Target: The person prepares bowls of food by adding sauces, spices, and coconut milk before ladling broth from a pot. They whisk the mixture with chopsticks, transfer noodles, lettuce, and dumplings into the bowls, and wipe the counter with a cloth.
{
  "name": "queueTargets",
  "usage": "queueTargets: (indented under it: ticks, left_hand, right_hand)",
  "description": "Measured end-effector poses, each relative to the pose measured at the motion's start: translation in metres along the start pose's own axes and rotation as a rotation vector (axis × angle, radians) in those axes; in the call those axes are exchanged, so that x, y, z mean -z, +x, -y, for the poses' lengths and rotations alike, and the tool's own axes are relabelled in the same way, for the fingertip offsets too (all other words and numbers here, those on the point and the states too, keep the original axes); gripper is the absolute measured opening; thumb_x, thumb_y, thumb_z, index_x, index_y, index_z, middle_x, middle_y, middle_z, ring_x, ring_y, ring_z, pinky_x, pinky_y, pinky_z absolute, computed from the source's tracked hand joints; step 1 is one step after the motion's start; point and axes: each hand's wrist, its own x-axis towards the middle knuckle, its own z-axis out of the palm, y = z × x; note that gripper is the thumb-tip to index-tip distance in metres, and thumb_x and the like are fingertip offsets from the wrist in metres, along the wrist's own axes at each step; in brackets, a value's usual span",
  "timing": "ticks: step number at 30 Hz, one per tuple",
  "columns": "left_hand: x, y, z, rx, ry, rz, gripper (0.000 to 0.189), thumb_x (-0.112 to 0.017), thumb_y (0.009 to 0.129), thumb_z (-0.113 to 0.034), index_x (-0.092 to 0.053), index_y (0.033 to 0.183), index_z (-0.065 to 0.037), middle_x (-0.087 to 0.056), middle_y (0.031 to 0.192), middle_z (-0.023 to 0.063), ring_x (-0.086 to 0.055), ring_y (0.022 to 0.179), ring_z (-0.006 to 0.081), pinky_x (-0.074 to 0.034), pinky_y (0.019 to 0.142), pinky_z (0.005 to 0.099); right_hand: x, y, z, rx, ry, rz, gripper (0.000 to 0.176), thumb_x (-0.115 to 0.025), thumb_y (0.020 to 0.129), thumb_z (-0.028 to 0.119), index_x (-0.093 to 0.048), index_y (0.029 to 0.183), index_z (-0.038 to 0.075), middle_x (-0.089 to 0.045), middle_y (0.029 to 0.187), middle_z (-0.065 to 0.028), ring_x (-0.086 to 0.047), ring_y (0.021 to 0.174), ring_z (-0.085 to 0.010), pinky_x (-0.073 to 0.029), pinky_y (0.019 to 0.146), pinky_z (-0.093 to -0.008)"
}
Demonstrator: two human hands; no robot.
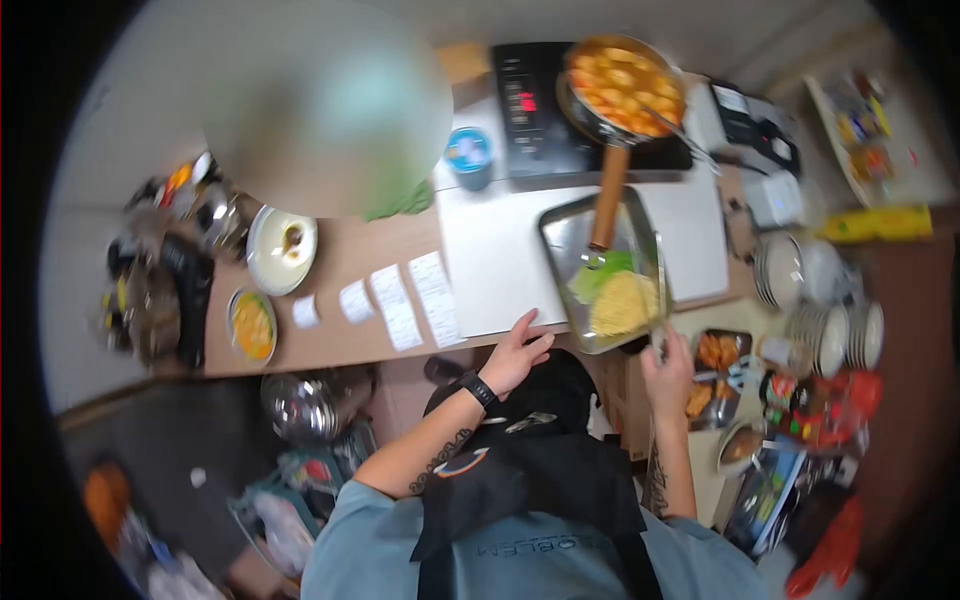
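My left hand [520, 350] hovers at the front edge of the white board, fingers spread and holding nothing. At the near right corner of a metal tray [562, 290], my right hand [667, 372] is closed on a slim metal utensil [660, 285] that lies along the tray's right side. Blur hides its exact kind. In the tray are a pale yellow noodle block [624, 304] and green lettuce leaves [592, 281]. A pan [578, 108] of orange-red stew stands on the induction cooker [524, 135], its wooden handle [608, 198] reaching over the tray.
Paper slips [397, 305] lie left of the board, beside a white bowl [283, 250] and a bowl of yellow food [252, 325]. A blue-lidded tub [469, 155] stands near the cooker. Stacked plates [818, 338] and food trays [722, 350] crowd the right. A blurred round shape covers the upper left.
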Motion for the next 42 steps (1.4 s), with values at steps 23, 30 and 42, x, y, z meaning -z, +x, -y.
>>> queueTargets:
  ticks: [23, 30, 42]
  left_hand:
    - [0.342, -0.006, -0.125, -0.947, -0.803, -0.627, 0.050, -0.044, 0.089, 0.007, -0.043, 0.139, 0.010, -0.051, 0.141, 0.0221, -0.053, 0.128, 0.0375, -0.047, 0.113, 0.0491]
    - [0.267, -0.058, -0.112, -0.907, -0.606, -0.609, 0.050, -0.053, 0.087, -0.004, -0.047, 0.136, -0.001, -0.055, 0.137, 0.0142, -0.056, 0.122, 0.0273, -0.046, 0.105, 0.0427]
    - [0.048, -0.030, -0.151, -0.732, -0.488, -0.165, 0.070, -0.054, 0.083, -0.005, -0.034, 0.150, -0.003, -0.045, 0.151, 0.0123, -0.043, 0.139, 0.0279, -0.033, 0.117, 0.0451]
  right_hand:
    - [0.005, 0.204, 0.029, -0.330, 1.359, -0.062, 0.056, -0.061, 0.099, 0.016, -0.039, 0.150, 0.007, -0.065, 0.095, -0.0050, -0.063, 0.084, -0.0158, -0.049, 0.070, -0.0291]
    - [-0.016, 0.311, 0.047, -0.139, 1.481, -0.058, 0.039, -0.059, 0.103, 0.021, -0.052, 0.137, 0.003, -0.068, 0.096, -0.0087, -0.067, 0.082, -0.0170, -0.052, 0.067, -0.0275]
    - [0.089, 0.310, 0.074, 0.367, 0.512, -0.081, 0.024, -0.054, 0.103, 0.012, -0.069, 0.113, -0.004, -0.074, 0.095, -0.0107, -0.073, 0.089, -0.0164, -0.058, 0.079, -0.0275]
